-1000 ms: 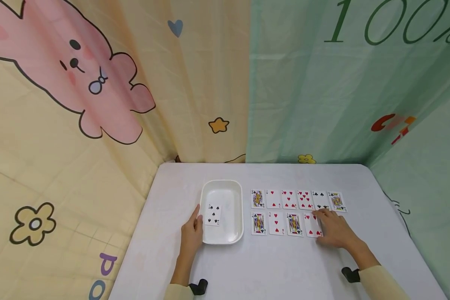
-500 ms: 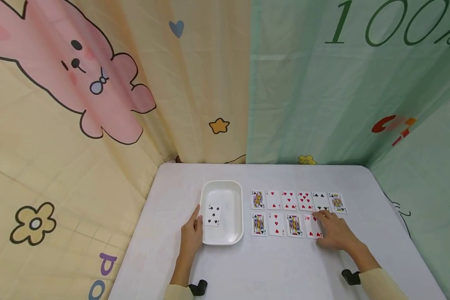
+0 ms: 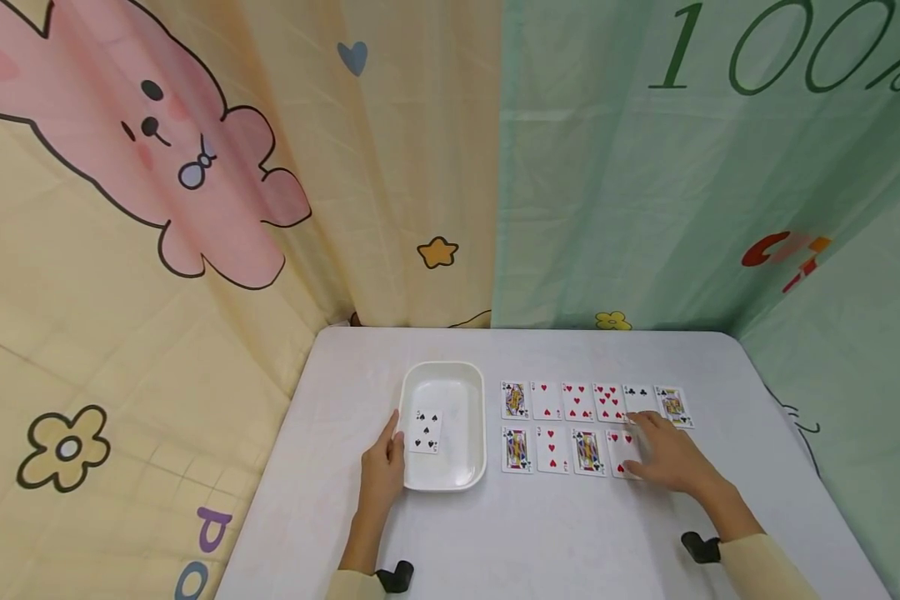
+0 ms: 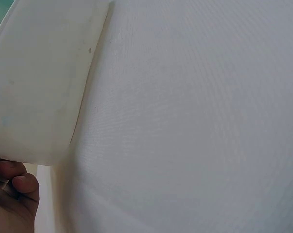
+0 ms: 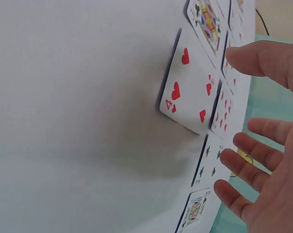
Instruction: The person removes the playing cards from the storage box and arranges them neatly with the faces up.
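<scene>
My left hand (image 3: 382, 467) holds the left rim of a white tray (image 3: 461, 458); its curled fingers (image 4: 25, 184) show at the tray's edge in the left wrist view. One five of spades (image 3: 425, 431) lies face up inside. My right hand (image 3: 671, 454) is over the right end of the nearer card row, thumb and fingers apart and nothing gripped. Beneath it, partly covered in the head view, is the four of hearts (image 5: 190, 87), shown whole in the right wrist view. The thumb (image 5: 255, 58) is apart from this card there.
Two rows of face-up cards lie right of the tray. The far row runs from a queen (image 3: 515, 400) to a king (image 3: 673, 407); the near row starts with a face card (image 3: 517, 450). Curtains (image 3: 420, 167) hang behind the white table (image 3: 540, 542).
My right hand has moved slightly away from me and to the left, its fingertips coming off the four of hearts and spreading wider. The left hand and tray look unchanged.
</scene>
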### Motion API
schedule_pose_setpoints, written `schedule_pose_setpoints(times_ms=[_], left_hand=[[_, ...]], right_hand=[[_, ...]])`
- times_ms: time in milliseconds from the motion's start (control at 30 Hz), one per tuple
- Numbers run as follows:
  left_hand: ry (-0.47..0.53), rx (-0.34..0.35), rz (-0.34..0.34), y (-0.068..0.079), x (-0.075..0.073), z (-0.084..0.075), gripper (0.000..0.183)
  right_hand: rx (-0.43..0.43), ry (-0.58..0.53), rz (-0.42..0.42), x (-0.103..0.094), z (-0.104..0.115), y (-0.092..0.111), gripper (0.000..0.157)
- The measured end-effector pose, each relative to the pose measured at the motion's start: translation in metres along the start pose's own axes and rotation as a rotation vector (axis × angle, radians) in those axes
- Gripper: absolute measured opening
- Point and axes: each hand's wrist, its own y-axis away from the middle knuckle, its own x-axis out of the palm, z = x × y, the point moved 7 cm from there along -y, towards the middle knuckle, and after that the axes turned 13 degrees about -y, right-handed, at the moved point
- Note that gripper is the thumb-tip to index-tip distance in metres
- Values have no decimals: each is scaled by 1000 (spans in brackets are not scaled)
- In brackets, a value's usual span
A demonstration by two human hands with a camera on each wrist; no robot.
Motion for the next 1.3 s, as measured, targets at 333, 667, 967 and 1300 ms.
schedule_pose_setpoints(times_ms=[333,667,967,1300], left_hand=[[5,-2,4,-1,0,2,48],[15,13,-9,-1,-1,0,47],[20,13,-11,-1,0,2,47],[25,3,-6,-1,0,2,47]], right_hand=[[-3,-71,-24,0,35,-25,84],[-79,-161,-41,12,97,-65,82],[-222,-186,-31,36,168,-97,84],[-293,-173,50,74,222,-128,91]])
